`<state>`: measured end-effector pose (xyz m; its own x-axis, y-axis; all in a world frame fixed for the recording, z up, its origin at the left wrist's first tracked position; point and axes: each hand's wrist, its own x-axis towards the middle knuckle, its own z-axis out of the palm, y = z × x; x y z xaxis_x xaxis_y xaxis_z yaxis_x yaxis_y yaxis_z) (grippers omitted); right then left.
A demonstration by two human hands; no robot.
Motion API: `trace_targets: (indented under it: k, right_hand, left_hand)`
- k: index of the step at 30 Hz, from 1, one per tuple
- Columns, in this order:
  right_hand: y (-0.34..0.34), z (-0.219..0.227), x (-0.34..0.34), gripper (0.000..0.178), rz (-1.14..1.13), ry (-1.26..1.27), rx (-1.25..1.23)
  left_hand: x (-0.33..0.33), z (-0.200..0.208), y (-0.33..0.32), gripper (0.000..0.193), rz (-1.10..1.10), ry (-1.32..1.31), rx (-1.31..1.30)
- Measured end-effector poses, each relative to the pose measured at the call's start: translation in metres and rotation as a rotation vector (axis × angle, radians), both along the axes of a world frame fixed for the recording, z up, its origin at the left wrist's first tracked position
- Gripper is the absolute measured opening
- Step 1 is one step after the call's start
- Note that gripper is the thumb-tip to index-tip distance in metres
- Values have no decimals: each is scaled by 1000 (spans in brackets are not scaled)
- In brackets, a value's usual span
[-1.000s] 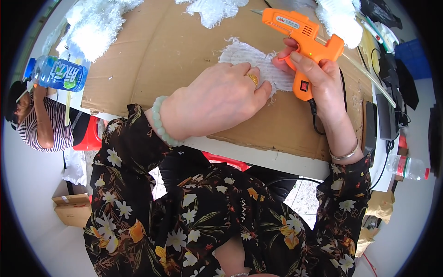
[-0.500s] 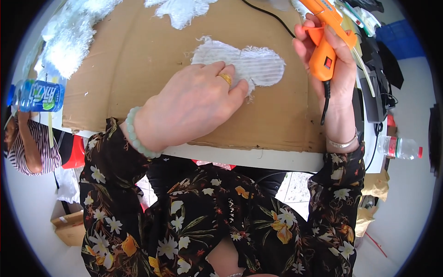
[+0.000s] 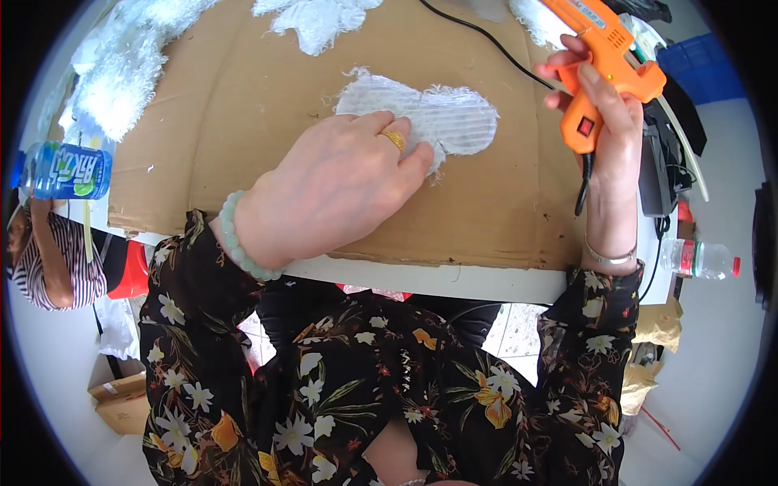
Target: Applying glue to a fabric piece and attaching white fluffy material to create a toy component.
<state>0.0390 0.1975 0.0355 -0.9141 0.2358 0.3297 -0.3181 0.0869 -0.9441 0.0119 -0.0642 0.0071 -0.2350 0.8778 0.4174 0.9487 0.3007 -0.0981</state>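
A white, ribbed piece of fluffy fabric with frayed edges lies on a sheet of brown cardboard. My left hand presses on its near left part, fingers closed down over the edge; the fingertips are partly hidden beneath the hand. Over the right side of the cardboard, my right hand grips an orange hot glue gun by its handle, fingers around the trigger. The gun is raised and apart from the fabric, its front end cut off by the upper edge. A glue stick trails from its rear.
More white fluffy fabric lies at the far left and far middle. A blue-labelled bottle is at the left edge, a clear bottle at the right. A black cable crosses the cardboard's far side. Another person's striped sleeve shows at left.
My right hand has moved to the right and slightly nearer with the glue gun, which has tilted. My left hand and the fabric have barely moved.
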Motion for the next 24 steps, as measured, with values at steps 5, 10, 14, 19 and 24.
trace_targets:
  k: [5, 10, 14, 19, 24]
  right_hand:
    - [-5, -10, 12, 37, 292, -174, 92]
    - [-16, -1, 16, 34, 432, -372, 269]
    - [-19, -5, 16, 30, 435, -373, 392]
    - [-27, -4, 11, 24, 462, -300, 520]
    - [-32, 1, 3, 21, 492, -246, 697]
  left_hand:
    - [1, 1, 6, 30, 32, -195, -182]
    - [6, 6, -5, 30, 67, -171, -185]
    - [-7, -4, -3, 17, -17, -85, 0]
    - [-6, 1, -11, 17, -23, -94, -2]
    - [-8, -4, -12, 16, -47, -74, 43]
